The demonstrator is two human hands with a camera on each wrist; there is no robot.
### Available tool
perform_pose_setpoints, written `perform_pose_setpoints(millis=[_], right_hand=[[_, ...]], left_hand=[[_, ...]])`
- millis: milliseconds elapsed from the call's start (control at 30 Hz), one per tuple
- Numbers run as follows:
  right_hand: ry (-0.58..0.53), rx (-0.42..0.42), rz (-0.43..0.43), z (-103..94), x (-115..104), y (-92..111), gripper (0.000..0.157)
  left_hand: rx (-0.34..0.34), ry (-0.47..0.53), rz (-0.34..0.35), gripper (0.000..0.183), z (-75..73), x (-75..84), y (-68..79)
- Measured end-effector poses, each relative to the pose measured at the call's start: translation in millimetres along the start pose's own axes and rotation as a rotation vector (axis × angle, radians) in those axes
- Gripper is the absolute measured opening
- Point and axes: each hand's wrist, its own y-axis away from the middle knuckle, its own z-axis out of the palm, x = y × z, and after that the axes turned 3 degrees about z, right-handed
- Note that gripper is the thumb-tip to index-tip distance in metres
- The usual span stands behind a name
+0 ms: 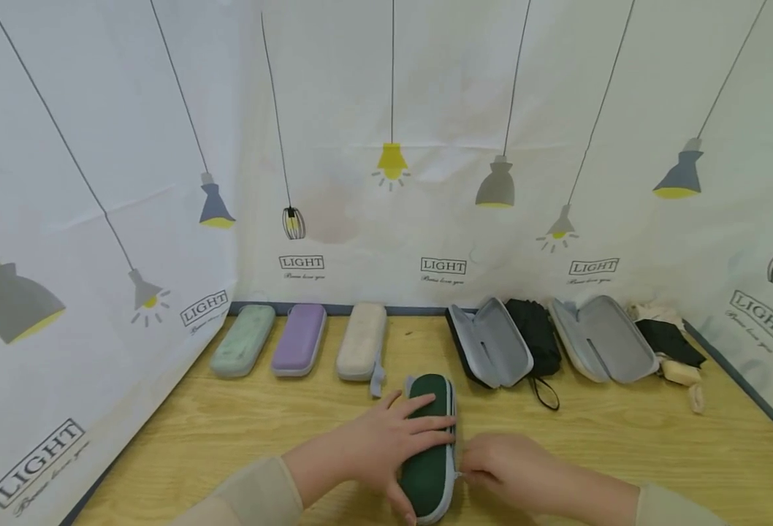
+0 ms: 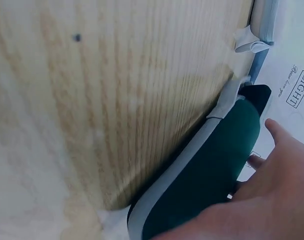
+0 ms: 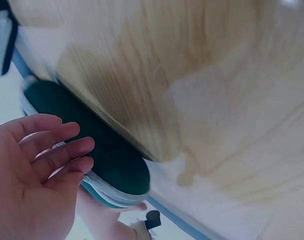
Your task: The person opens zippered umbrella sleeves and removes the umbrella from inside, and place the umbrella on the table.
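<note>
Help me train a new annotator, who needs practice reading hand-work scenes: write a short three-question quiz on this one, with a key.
1. Count: how many closed cases lie left of the two open cases along the back of the table?

2. True or false: the left hand rests on top of the dark green case.

3. Multiple choice: what are the thumb and fingertips of the right hand pinching?
A) the tab at the case's far end
B) the zipper pull on its side
C) the left sleeve

Key:
1. Three.
2. True.
3. B, the zipper pull.
</note>
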Motion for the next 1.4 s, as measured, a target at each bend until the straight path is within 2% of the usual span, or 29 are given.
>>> perform_pose_setpoints(millis=[100,200,367,600,733,833,1000,1133,1267,1400], right_hand=[[0.031,0.018,0.023,-4.4,5.9,8.3,0.015],[0.062,0.038,0.054,-7.6,12.3,16.7,0.017],[0.057,0.017,0.186,-13.5,21.8,30.8,0.019],[0.082,0.049,0.352,-16.7,34.8,40.1,0.016],[0.086,0.035,0.444,-15.5,39.4,41.5,0.015],[0.101,0.016,0.487,-13.1,40.3,41.0,0.014],[0.121,-0.005,0.462,-6.1,33.4,34.8,0.024],[0.123,-0.015,0.423,-0.1,23.7,25.7,0.031],[0.139,-0.003,0.418,1.1,18.4,20.5,0.026],[0.124,-0.024,0.444,-2.2,20.3,22.3,0.022]], left_hand=[[0.035,-0.048,0.003,0.104,1.8,-3.8,-0.5],[0.036,-0.059,-0.028,0.096,4.1,-7.6,1.4],[0.014,-0.036,-0.093,0.085,8.1,-13.3,4.0],[0.020,0.003,-0.136,0.087,11.8,-21.1,10.4],[0.001,0.030,-0.209,0.085,9.9,-19.8,12.7],[-0.023,0.043,-0.293,0.083,9.0,-17.5,11.1],[-0.054,0.050,-0.426,0.085,8.8,-13.1,4.3],[-0.049,0.050,-0.468,0.087,8.4,-8.4,-1.5],[-0.034,0.073,-0.440,0.089,9.5,-7.3,-2.3],[-0.055,0.096,-0.364,0.090,11.3,-11.3,2.2]])
